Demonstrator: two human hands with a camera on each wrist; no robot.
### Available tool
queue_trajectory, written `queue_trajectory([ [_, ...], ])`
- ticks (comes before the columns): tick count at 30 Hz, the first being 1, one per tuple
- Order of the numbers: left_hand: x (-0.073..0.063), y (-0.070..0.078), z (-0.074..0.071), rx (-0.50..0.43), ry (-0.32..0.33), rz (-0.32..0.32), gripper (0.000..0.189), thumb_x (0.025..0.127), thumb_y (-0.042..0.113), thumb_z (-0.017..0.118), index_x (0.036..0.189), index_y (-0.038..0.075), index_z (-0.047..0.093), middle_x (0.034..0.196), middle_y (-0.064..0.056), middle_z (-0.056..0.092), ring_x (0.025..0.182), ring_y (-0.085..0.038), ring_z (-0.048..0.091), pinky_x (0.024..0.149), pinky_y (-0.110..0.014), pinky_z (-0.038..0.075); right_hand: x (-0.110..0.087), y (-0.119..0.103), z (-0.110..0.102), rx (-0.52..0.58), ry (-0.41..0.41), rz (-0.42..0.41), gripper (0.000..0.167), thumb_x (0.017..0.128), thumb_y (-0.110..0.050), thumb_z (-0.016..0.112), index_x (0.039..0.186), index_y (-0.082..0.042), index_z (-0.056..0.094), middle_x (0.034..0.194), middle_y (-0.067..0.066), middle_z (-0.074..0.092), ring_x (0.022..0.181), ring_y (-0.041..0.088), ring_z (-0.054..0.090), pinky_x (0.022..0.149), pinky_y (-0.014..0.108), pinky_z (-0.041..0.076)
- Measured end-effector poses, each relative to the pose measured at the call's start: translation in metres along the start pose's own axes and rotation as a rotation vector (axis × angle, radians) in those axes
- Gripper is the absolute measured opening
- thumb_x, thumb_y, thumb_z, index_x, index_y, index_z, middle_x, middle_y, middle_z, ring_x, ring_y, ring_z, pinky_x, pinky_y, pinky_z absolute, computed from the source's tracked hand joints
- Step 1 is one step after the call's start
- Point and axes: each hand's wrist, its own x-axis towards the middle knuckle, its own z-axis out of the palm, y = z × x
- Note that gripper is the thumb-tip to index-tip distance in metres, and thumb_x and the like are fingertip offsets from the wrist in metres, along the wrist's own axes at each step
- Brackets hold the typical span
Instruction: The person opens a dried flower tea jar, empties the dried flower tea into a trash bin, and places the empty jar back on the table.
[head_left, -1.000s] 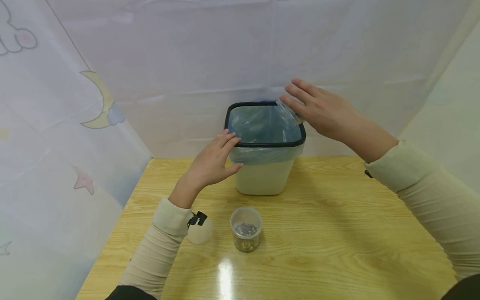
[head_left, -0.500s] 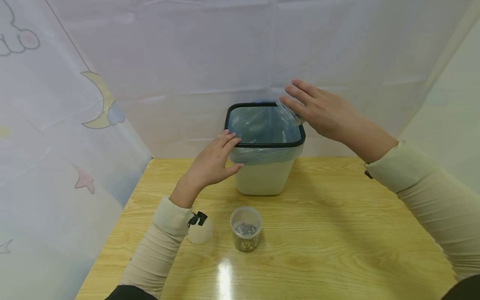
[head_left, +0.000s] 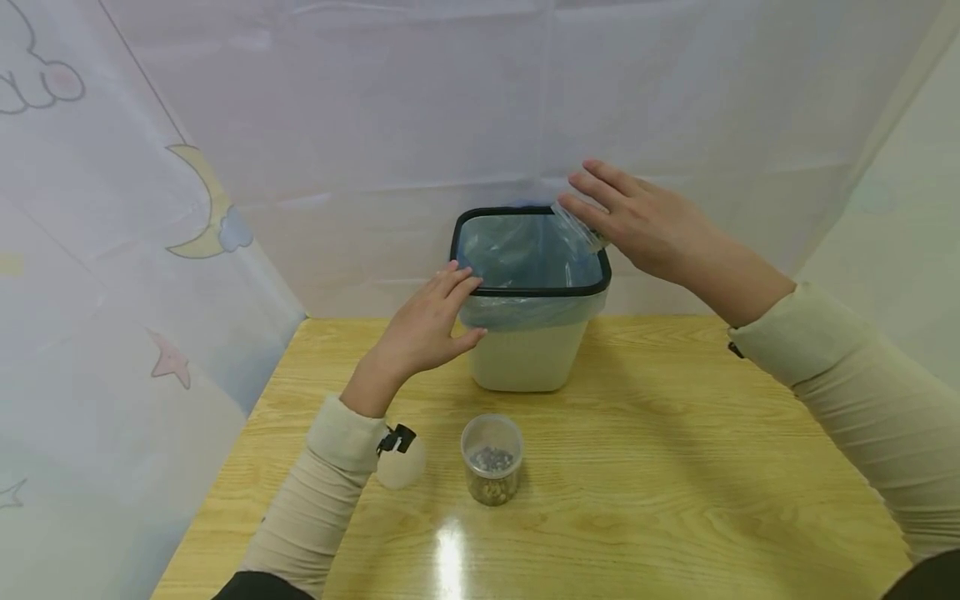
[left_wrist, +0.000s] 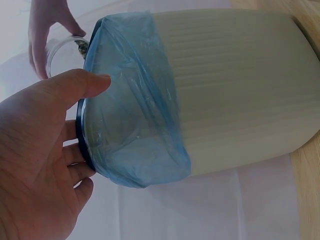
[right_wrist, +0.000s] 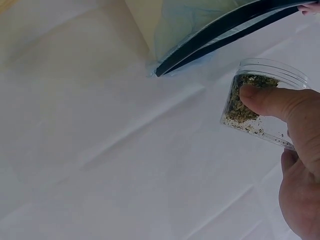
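clear jar [right_wrist: 249, 118] tilts in right hand [head_left: 648, 221], across bin [head_left: 528, 358] from left hand [head_left: 420, 327].

A lined bin [head_left: 525, 358] stands at the back of the table [head_left: 675, 467], its mouth unobstructed in the middle. The left hand [head_left: 423, 321] blocks its near left corner; the right hand [head_left: 645, 221] and the tilted jar [right_wrist: 235, 107] it grips block the right. A hand could pass between bin and upright jar [head_left: 492, 479], nearer the person.

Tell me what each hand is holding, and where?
The right hand grips a clear jar of greenish flakes by its side. The left hand holds the bin by its black rim.
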Motion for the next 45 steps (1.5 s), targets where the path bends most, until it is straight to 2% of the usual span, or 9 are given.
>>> queue_trajectory([
  [24,-0.002,0.0017,-0.0006,0.0,-0.001,-0.007,0.075,0.098,0.043,0.065,0.157,0.008,0.034,0.163,-0.013,0.029,0.155,-0.028,0.017,0.125,-0.043,0.021,0.0029,-0.0025,0.0014,-0.056,-0.054,-0.017,0.086,0.083,0.018,0.071,0.157,-0.002,0.031,0.162,0.024,0.026,0.153,0.04,0.015,0.116,0.055,0.034],
  [37,-0.0037,0.0017,-0.0005,-0.004,0.002,-0.011,0.075,0.098,0.043,0.066,0.157,0.009,0.034,0.163,-0.013,0.029,0.155,-0.028,0.016,0.125,-0.043,0.021,0.0028,-0.0044,0.0041,-0.092,-0.024,-0.054,0.09,0.078,0.019,0.075,0.156,-0.001,0.034,0.16,0.024,0.028,0.152,0.041,0.019,0.115,0.054,0.035],
  [45,-0.0038,0.0009,0.0003,0.0,-0.003,-0.017,0.075,0.098,0.043,0.066,0.157,0.009,0.034,0.164,-0.012,0.029,0.156,-0.028,0.015,0.125,-0.043,0.02,0.0033,-0.0052,0.0044,-0.098,-0.04,-0.063,0.09,0.079,0.018,0.075,0.156,-0.001,0.033,0.161,0.024,0.027,0.152,0.042,0.018,0.117,0.054,0.033],
])
